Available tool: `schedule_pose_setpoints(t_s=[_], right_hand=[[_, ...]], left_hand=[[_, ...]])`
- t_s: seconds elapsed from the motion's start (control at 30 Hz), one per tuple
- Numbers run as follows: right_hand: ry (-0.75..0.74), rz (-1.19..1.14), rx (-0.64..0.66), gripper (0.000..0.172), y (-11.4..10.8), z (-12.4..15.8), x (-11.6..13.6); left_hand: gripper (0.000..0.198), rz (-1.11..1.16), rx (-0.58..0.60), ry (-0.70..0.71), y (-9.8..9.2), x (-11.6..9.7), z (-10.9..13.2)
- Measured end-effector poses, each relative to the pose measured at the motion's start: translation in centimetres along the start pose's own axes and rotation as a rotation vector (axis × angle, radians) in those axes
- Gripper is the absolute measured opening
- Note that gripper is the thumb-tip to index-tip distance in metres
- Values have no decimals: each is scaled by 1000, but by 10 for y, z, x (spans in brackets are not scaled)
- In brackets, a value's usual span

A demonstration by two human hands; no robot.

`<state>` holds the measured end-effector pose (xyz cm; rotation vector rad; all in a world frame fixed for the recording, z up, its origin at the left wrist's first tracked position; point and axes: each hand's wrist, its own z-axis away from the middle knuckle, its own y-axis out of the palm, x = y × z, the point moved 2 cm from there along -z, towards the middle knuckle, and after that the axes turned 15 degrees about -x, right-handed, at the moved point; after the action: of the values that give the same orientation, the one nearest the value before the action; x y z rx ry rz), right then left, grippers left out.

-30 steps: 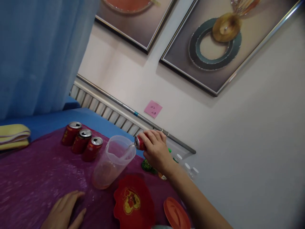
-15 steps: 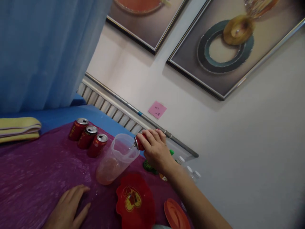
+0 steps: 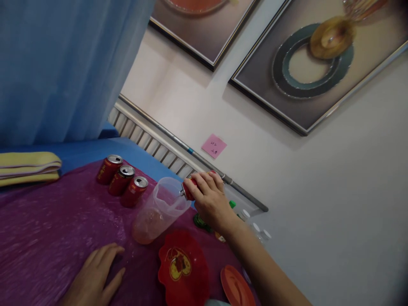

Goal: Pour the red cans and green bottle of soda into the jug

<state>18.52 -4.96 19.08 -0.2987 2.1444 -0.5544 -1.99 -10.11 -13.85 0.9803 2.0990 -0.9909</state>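
Note:
My right hand (image 3: pixel 210 195) is wrapped round a red drink can (image 3: pixel 188 190), tipped with its opening over the rim of a clear plastic pitcher (image 3: pixel 161 212). A thin stream runs from the can into the pitcher, which holds some pale amber liquid low down. My left hand (image 3: pixel 97 272) rests on the purple plastic cover (image 3: pixel 63 238), fingers apart and holding nothing, in front of the pitcher. Three opened red cans (image 3: pixel 133 192) stand upright in a row left of the pitcher. A red scalloped dish (image 3: pixel 188 280) with a gold design lies to the right of my left hand.
An orange lid (image 3: pixel 236 284) lies beside the dish. Behind my right arm are several bottles with white caps (image 3: pixel 255 227) and a green cap (image 3: pixel 232 204). A folded yellow cloth (image 3: pixel 30 168) sits at left, near a blue curtain (image 3: pixel 63 68). A radiator (image 3: pixel 149 144) lines the wall.
The whole view has shifted slightly, so things appear a little to the right. The can stays tipped over the pitcher in my right hand, still pouring; my left hand remains flat.

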Motion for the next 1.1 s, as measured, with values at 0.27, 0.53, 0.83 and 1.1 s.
schedule_pose_setpoints(t_s=[0.27,0.53,0.83,1.1], right_hand=[[-12,-7,-12,39,-1,-1,2],[40,-45,6,42,4,4,4],[129,-49,-39,41,8,19,1],[218,-47,-70,45,10,23,4]], left_hand=[[40,-29,-135,116,-26,-34,-30],[55,50,-70,154,-58,-125,-143],[31,-288,474,279,-48,-159,-202],[25,-281,472,335,-50,-170,-211]])
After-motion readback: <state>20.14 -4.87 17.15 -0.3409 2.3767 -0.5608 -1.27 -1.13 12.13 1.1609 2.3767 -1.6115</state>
